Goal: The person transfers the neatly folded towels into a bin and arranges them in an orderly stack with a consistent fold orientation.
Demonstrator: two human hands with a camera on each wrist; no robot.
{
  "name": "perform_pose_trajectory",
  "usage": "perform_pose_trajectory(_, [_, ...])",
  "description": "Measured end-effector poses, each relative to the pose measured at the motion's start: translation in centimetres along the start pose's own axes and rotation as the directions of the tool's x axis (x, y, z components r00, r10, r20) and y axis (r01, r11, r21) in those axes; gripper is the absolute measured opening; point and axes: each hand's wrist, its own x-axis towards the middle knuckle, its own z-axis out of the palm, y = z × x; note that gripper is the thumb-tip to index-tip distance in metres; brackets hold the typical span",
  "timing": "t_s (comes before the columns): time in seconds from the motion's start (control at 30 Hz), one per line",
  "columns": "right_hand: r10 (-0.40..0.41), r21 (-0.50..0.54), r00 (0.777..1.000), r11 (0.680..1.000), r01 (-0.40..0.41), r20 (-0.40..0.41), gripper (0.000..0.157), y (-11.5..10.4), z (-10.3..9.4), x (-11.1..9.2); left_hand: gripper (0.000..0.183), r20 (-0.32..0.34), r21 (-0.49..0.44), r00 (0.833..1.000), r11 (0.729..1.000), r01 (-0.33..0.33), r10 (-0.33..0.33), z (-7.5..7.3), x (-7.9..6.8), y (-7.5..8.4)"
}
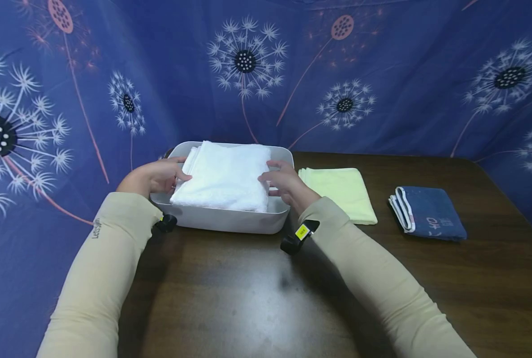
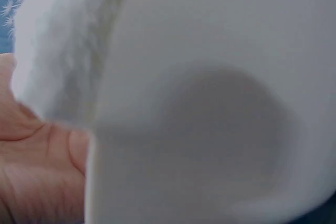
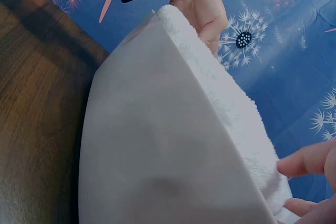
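Observation:
A folded white towel lies level in the mouth of a light grey plastic bin, its front edge right at the bin's rim. My left hand grips the towel's left edge, thumb on top and the other fingers partly hidden behind it. On the opposite side, my right hand holds the right edge with bent fingers. The right wrist view shows fingertips against the towel's fluffy side, just above the bin wall. Up close in the left wrist view, the towel overhangs the rim beside my palm.
A folded pale yellow towel lies right of the bin, partly behind my right forearm. Farther right is a folded dark blue towel with white edges. All stand on a dark brown wooden table before a blue dandelion-print cloth.

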Motion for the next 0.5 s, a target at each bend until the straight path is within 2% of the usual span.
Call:
perform_pose_trajectory(0.13, [-0.004, 0.002, 1.000, 1.000, 0.004, 0.017, 0.061, 0.0, 0.1, -0.2, 0.081, -0.019, 0.043, 1.000, 0.999, 0.015, -0.014, -0.2, -0.2, -0.2])
perform_pose_trajectory(0.3, [-0.074, 0.111, 0.997, 0.991, 0.071, 0.019, 0.058, -0.4, -0.3, -0.6, 0.082, -0.099, 0.065, 0.995, 0.998, -0.015, 0.022, -0.4, -0.9, 0.2])
perform_pose_trajectory(0.4, [-0.079, 0.174, 0.997, 0.982, 0.073, 0.024, 0.054, -0.6, -0.6, -0.9, 0.080, -0.105, 0.049, 0.994, 0.998, -0.039, 0.044, -0.5, -1.3, 0.4])
perform_pose_trajectory(0.5, [-0.066, 0.195, 0.997, 0.979, 0.055, 0.047, 0.054, -0.7, -0.8, -1.1, 0.076, -0.078, 0.002, 0.996, 0.999, -0.048, 0.048, -0.5, -1.5, 0.4])
